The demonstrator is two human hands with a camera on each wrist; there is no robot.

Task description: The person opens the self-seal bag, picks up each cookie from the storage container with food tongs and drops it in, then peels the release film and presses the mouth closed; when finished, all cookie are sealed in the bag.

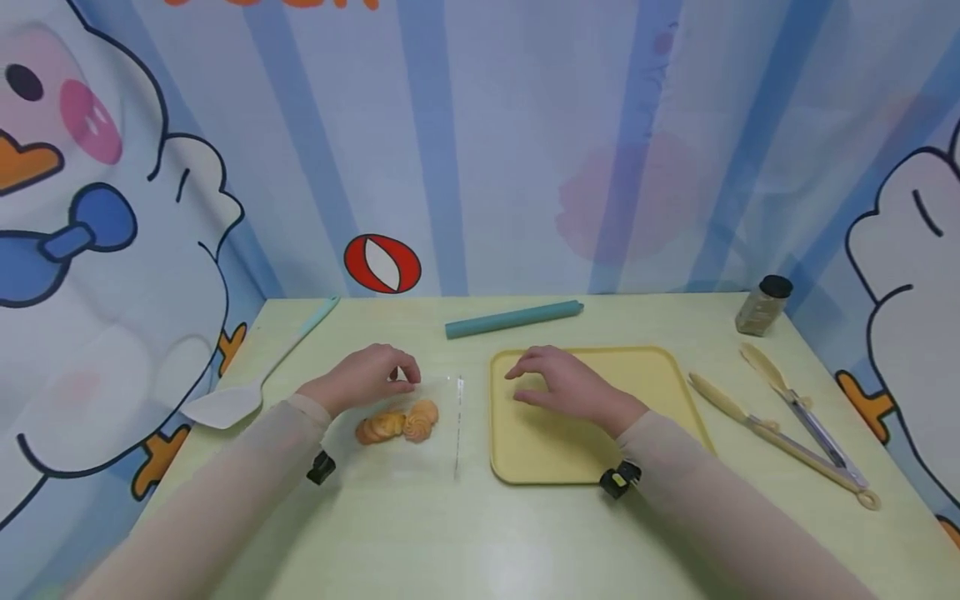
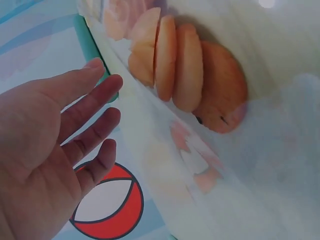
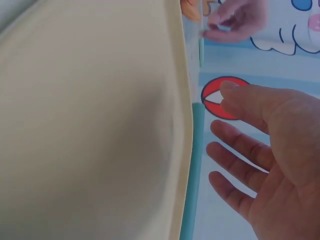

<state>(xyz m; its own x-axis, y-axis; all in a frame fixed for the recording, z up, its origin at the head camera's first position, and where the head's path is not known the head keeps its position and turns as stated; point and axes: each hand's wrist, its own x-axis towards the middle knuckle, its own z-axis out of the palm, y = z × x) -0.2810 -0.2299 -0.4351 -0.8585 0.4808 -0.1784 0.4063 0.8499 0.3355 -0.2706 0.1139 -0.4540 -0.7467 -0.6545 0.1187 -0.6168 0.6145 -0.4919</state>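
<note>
Several golden cookies [image 1: 387,426] lie in a row inside a clear plastic bag [image 1: 420,458] on the table, left of centre. Over the bag's far side hovers my left hand [image 1: 369,377], fingers loosely bent and holding nothing. The left wrist view shows the overlapping cookies [image 2: 187,67] close beside the fingertips of that hand [image 2: 55,125]. My right hand [image 1: 561,385] is above the left part of a yellow tray [image 1: 600,467], its fingers spread and relaxed around nothing. In the right wrist view the tray's bare surface [image 3: 95,120] fills the left half, beside the hand [image 3: 270,150].
A teal rolling pin [image 1: 513,319] lies behind the tray. On the left rests a white spatula [image 1: 228,404] with a teal handle. Beige-tipped tongs [image 1: 787,442] lie opened on the right, below a black-capped jar [image 1: 763,307]. A printed curtain [image 1: 510,150] stands behind the table.
</note>
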